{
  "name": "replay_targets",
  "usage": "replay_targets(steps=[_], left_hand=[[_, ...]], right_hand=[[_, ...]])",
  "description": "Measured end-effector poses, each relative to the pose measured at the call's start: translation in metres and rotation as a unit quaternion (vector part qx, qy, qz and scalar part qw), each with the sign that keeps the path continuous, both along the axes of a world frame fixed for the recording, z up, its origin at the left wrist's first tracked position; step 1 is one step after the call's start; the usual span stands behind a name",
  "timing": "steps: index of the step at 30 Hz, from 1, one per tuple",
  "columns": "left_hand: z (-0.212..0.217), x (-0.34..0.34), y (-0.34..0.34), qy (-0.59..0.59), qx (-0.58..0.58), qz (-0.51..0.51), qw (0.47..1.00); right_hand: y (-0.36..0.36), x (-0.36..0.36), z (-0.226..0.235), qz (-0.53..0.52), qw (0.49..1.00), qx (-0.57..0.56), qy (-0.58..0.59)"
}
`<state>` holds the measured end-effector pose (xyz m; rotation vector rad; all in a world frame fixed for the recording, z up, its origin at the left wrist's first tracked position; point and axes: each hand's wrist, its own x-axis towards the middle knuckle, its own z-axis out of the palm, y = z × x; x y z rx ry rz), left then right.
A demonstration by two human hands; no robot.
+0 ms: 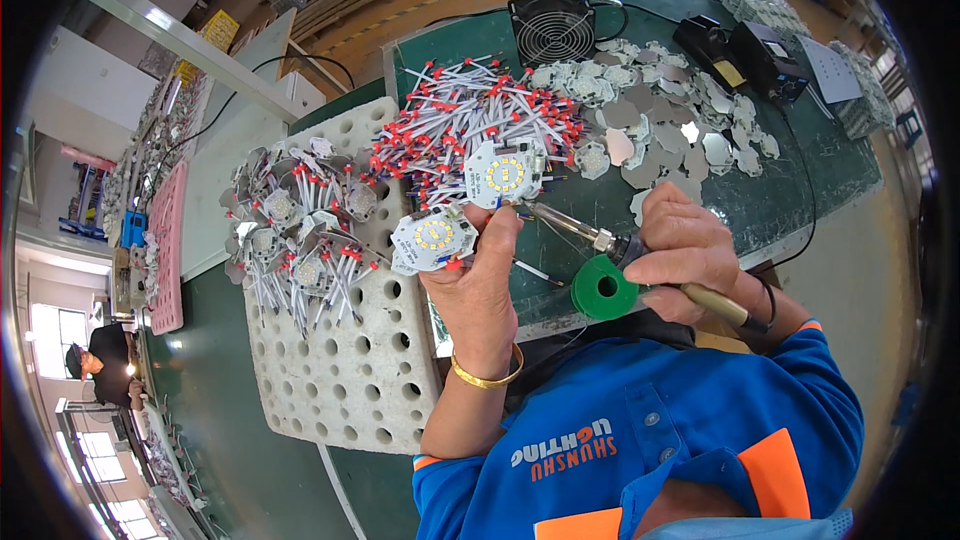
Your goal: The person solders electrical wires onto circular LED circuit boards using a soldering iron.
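Green-topped workbench (800, 180) spreading across a factory floor, cluttered from ten o'clock round to two. Propped over its near-left side, a white foam tray punched with round holes (350, 380), carrying at ten o'clock a heap of finished round LED boards with red-and-white wire leads (300, 235). Piled at twelve o'clock, a bundle of loose red-tipped white wires (470, 120); behind it a small black desk fan (552, 28). Scattered toward one o'clock, bare silvery round aluminium boards (670, 110), with a black soldering station (765, 58) beyond.

At centre, left hand (480, 280) closed on two white round LED boards with yellow chips (470, 205), fanned one above the other between thumb and fingers. At three o'clock of those, right hand (690, 255) wrapped firmly round a soldering iron with a metal barrel and tan handle (600, 238), tip aimed at the lower edge of the upper board. Below, at five o'clock of the boards, a green spool of solder wire (603, 290) resting on the bench edge.

Best done with boards held still, tip laid flat on pad and wire end together, lifted off as soon as the joint looks wet and shiny, fingers kept clear of the barrel.
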<state>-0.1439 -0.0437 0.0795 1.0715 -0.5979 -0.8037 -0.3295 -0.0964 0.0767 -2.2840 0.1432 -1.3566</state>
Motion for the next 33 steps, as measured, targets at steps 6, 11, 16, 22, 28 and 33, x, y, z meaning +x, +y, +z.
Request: replay_targets(steps=[6,11,16,22,28,33], left_hand=[[-0.001,0.000,0.000,0.029,0.005,-0.012,1.000],[-0.002,-0.001,-0.002,0.029,0.003,-0.022,0.999],[-0.008,0.000,-0.004,0.034,0.011,-0.020,0.999],[-0.020,0.006,-0.011,0.073,0.051,-0.078,0.993],[-0.028,0.001,-0.015,0.086,0.072,-0.158,0.981],[-0.035,-0.009,-0.016,0.062,0.096,-0.224,0.968]], right_hand=[[0.002,0.002,-0.004,-0.056,0.992,-0.106,0.025],[0.001,-0.002,0.004,-0.067,0.984,-0.149,0.076],[-0.002,0.000,-0.006,-0.073,0.976,-0.182,0.093],[-0.007,-0.003,-0.004,-0.048,0.992,-0.106,0.058],[-0.017,-0.011,0.003,-0.086,0.995,-0.044,0.000],[-0.029,0.006,-0.002,-0.191,0.974,0.119,0.034]])
